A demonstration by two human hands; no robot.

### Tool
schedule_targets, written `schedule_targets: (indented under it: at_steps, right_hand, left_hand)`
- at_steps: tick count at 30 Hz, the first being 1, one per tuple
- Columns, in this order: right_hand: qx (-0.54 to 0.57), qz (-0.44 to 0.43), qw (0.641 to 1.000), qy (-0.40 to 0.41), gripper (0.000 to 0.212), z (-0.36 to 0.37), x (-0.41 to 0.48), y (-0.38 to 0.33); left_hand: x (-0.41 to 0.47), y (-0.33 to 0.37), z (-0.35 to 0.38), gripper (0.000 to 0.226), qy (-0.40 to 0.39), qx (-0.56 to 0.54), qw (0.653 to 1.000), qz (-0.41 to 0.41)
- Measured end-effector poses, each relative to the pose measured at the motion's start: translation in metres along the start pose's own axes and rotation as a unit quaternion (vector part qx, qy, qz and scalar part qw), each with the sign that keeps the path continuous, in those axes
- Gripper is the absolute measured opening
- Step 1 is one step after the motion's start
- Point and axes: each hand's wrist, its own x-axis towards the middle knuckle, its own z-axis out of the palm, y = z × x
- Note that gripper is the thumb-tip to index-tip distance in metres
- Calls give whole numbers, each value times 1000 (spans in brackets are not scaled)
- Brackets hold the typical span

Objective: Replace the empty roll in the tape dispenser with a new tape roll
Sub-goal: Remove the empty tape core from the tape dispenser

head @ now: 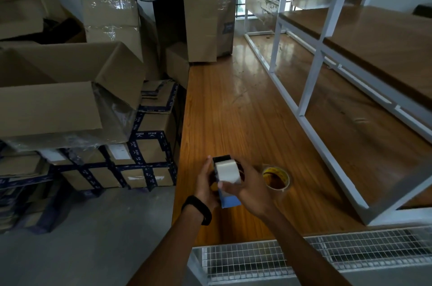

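Note:
Both hands meet over the wooden table (pixel 233 110) near its left front edge. My left hand (pixel 205 186), with a black band on its wrist, grips the left side of a tape dispenser (pixel 230 201) that has a blue handle and a black top. My right hand (pixel 250 188) wraps the right side, fingers on a whitish tape roll (pixel 228 172) sitting in the dispenser. A nearly spent clear roll with a yellow-printed core (pixel 277 178) lies flat on the table just right of my right hand. Whether the whitish roll is fully seated is hidden by my fingers.
Stacked cardboard boxes (pixel 70 98) crowd the floor left of the table. A white metal shelf frame with wooden boards (pixel 350 75) stands on the table's right side. A wire mesh tray (pixel 304 260) lies along the near edge under my right forearm.

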Motion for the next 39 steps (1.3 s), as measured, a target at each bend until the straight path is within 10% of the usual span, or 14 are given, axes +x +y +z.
schedule_targets:
  at_steps: [21,39]
  right_hand:
    - [144,68,987,2,29,-24,3,-14]
    - [115,107,986,50,44,-8,-6,-11]
  left_hand:
    - [23,-2,41,54,83,93,992,3]
    - [17,-3,26,54,47,52,998,6]
